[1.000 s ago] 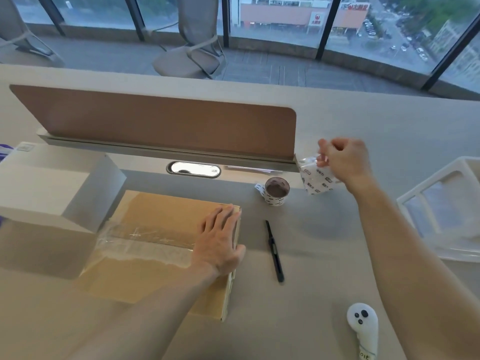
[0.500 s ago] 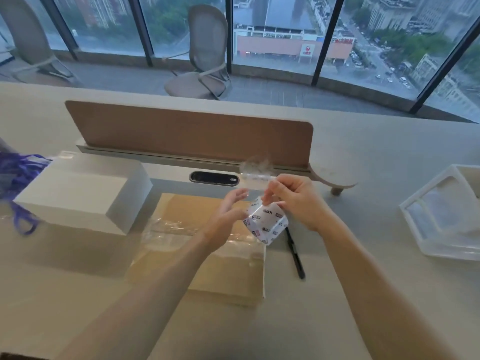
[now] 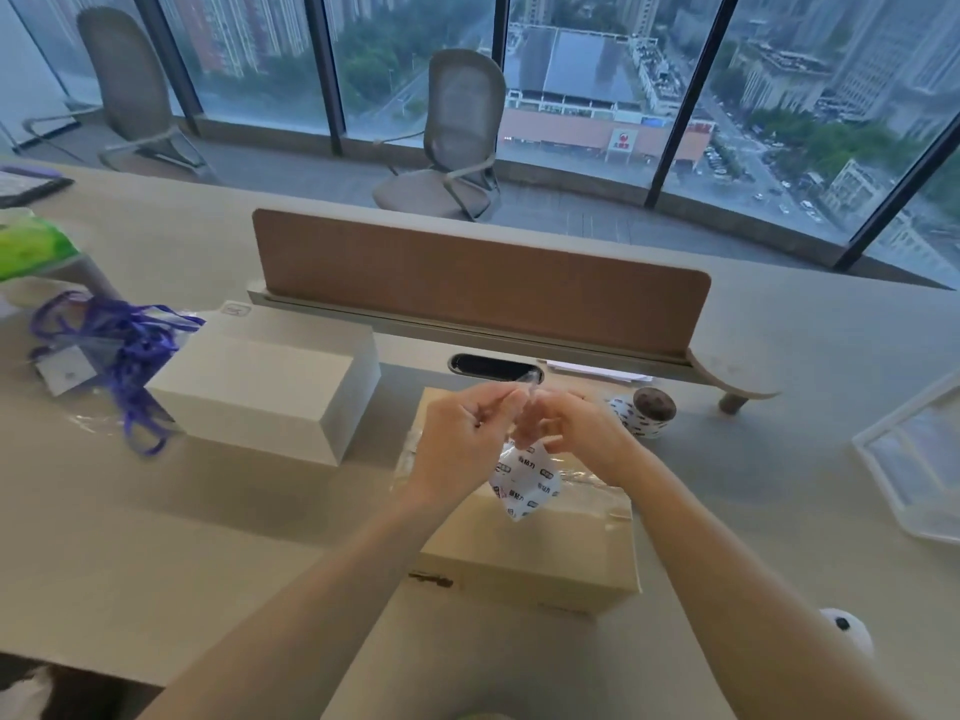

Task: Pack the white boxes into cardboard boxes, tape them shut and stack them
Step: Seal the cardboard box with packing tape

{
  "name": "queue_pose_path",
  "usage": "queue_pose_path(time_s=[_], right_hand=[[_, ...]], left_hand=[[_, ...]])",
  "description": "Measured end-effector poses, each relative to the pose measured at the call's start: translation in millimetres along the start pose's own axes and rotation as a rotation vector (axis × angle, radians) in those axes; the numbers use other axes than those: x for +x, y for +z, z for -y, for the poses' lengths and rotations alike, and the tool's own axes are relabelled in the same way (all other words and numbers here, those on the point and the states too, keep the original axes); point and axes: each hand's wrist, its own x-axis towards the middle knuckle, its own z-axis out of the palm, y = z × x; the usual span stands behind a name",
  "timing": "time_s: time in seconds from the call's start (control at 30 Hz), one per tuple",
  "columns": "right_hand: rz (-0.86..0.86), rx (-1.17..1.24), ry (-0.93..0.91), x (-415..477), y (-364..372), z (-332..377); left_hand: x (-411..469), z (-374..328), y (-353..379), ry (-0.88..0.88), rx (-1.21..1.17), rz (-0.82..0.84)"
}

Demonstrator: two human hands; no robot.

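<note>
A closed cardboard box [image 3: 530, 563] lies on the desk in front of me, with clear tape across its top. Above it both hands meet around a roll of clear tape [image 3: 525, 483] with a white printed core. My right hand [image 3: 571, 433] grips the roll, which hangs below its fingers. My left hand [image 3: 462, 439] pinches the loose tape end near the right hand's fingertips. A white box [image 3: 270, 387] stands to the left of the cardboard box, apart from it.
A second tape roll [image 3: 647, 410] sits behind the cardboard box on the right. A brown divider panel [image 3: 483, 280] crosses the desk behind. Purple ribbons [image 3: 124, 345] lie at the left, a clear plastic tray [image 3: 914, 459] at the right, a white controller [image 3: 844, 628] near my right forearm.
My left hand left the cardboard box top and came up to the tape roll, which my right hand brought over the box. My head has lifted, showing more of the window.
</note>
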Motion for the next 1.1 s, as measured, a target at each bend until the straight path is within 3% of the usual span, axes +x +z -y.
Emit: queue_pose_path(time_s=[0.13, 0.3, 0.43, 0.6, 0.73, 0.93, 1.1], right_hand=[[-0.119, 0.016, 0.099, 4, 26, 6], [-0.117, 0.327, 0.305, 15, 36, 6], [-0.304, 0.647, 0.277, 19, 40, 2], [-0.487, 0.751, 0.186, 24, 53, -5], [-0.622, 0.511, 0.103, 19, 60, -16], [-0.237, 0.002, 0.122, 10, 84, -32], [-0.315, -0.488, 0.000, 20, 102, -27]], left_hand=[[-9, -3, -15, 0.133, 0.089, 0.037], [-8, 1, -28, 0.210, 0.178, 0.113], [-5, 6, -32, 0.177, 0.197, 0.103], [5, 9, -36, 0.128, 0.169, 0.112], [21, 10, -39, 0.006, 0.133, 0.064], [36, -3, -57, -0.291, -0.239, 0.069], [43, 2, -75, -0.459, -0.469, -0.032]])
